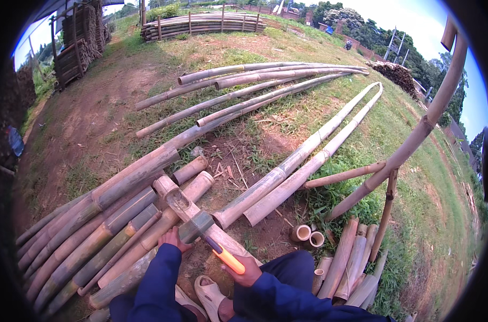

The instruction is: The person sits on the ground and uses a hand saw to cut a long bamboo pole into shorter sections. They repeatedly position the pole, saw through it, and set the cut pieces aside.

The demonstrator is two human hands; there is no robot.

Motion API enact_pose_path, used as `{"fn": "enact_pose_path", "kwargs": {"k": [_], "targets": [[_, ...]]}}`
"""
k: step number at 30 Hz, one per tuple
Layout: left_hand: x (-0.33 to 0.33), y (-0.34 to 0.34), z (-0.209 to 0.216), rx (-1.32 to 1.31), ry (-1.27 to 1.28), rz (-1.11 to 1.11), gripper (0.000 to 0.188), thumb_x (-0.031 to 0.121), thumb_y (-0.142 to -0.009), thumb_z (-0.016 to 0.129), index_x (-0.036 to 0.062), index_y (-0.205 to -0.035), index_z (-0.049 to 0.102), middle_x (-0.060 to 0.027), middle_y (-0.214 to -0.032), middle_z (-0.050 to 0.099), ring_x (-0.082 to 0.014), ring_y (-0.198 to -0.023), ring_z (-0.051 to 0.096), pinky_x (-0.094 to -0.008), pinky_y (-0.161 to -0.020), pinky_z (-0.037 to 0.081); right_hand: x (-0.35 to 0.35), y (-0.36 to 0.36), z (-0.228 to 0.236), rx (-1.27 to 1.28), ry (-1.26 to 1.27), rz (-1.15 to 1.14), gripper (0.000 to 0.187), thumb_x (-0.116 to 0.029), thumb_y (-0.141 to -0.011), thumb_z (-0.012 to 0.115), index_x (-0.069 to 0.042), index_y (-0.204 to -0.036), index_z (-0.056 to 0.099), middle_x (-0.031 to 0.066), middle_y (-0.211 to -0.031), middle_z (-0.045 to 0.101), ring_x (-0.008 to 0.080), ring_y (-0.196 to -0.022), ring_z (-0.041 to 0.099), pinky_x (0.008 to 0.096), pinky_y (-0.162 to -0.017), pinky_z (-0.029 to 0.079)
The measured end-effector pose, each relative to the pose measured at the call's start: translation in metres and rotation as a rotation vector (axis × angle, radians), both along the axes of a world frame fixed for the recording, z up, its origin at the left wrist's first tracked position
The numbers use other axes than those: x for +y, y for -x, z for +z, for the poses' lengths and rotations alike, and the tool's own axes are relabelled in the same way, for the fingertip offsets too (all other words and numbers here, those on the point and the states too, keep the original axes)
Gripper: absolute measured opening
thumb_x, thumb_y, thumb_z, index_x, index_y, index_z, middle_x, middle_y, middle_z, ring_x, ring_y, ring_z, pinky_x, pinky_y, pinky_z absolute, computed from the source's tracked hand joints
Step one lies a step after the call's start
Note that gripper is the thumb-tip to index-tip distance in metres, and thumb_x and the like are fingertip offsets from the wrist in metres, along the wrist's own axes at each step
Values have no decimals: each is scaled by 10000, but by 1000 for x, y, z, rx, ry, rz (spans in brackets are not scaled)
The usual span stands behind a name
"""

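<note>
My left hand (pixel 173 239) is closed on a green-grey bamboo pole (pixel 189 232), which lies across a thicker split bamboo support (pixel 180 206). The support has an open, hollowed stretch near its far end and slants down toward my legs. My right hand (pixel 248 271) grips the orange handle of what looks like a hand saw (pixel 230 260). Its narrow dark blade points up and left to the bamboo on the support. The blade shows almost edge-on, so its teeth cannot be made out.
Thick bamboo poles (pixel 102 236) lie stacked at my left. Longer poles (pixel 287 180) stretch away over the grass. Cut bamboo lengths (pixel 345 257) and short hollow pieces (pixel 302 233) stand by my right knee. A slanting bamboo post (pixel 399 145) rises at the right.
</note>
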State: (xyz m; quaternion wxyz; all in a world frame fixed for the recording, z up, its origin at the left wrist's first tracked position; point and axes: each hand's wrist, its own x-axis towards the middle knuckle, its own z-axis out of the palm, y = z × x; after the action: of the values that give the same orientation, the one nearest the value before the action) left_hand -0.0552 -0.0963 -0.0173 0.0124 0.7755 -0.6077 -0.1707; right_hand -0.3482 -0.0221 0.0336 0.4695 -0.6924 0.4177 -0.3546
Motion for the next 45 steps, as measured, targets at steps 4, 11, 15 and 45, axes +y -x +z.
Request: {"fn": "enact_pose_path", "kwargs": {"k": [4, 11, 15, 45], "targets": [[0, 5, 4, -18, -23, 43, 896, 546, -625, 880, 66, -1321, 584, -187, -1201, 714, -338, -1097, 712, -451, -981, 546, 0, 0, 5, 52, -20, -9, 289, -212, -935, 788, -42, -1157, 718, 169, -879, 737, 315, -765, 742, 370, -687, 559], [1, 0, -1, -32, 20, 0, 848, 547, -634, 868, 53, -1268, 597, -200, -1185, 717, -337, -1082, 719, -455, -959, 562, 3, 7, 22, 90, -60, 4, 288, -197, -934, 789, -33, -1160, 716, 159, -812, 712, 268, -698, 716, 355, -663, 541], [0, -5, -3, -6, -38, 13, 780, 516, -652, 860, 37, -1210, 601, -219, -1121, 733, -369, -1033, 729, -476, -913, 576, 42, 54, 62, 165, -144, 10, 306, -115, -923, 784, -2, -1199, 713, 150, -844, 731, 248, -742, 754, 323, -700, 558], [2, 4, 4, 29, -9, -28, 781, 484, -700, 854, 11, -1257, 581, -235, -1092, 732, -401, -1036, 722, -500, -928, 563, -7, 4, 23, 100, -168, 10, 180, -53, -926, 750, 42, -1071, 702, 110, -728, 675, 149, -630, 631, 320, -611, 495]]}}
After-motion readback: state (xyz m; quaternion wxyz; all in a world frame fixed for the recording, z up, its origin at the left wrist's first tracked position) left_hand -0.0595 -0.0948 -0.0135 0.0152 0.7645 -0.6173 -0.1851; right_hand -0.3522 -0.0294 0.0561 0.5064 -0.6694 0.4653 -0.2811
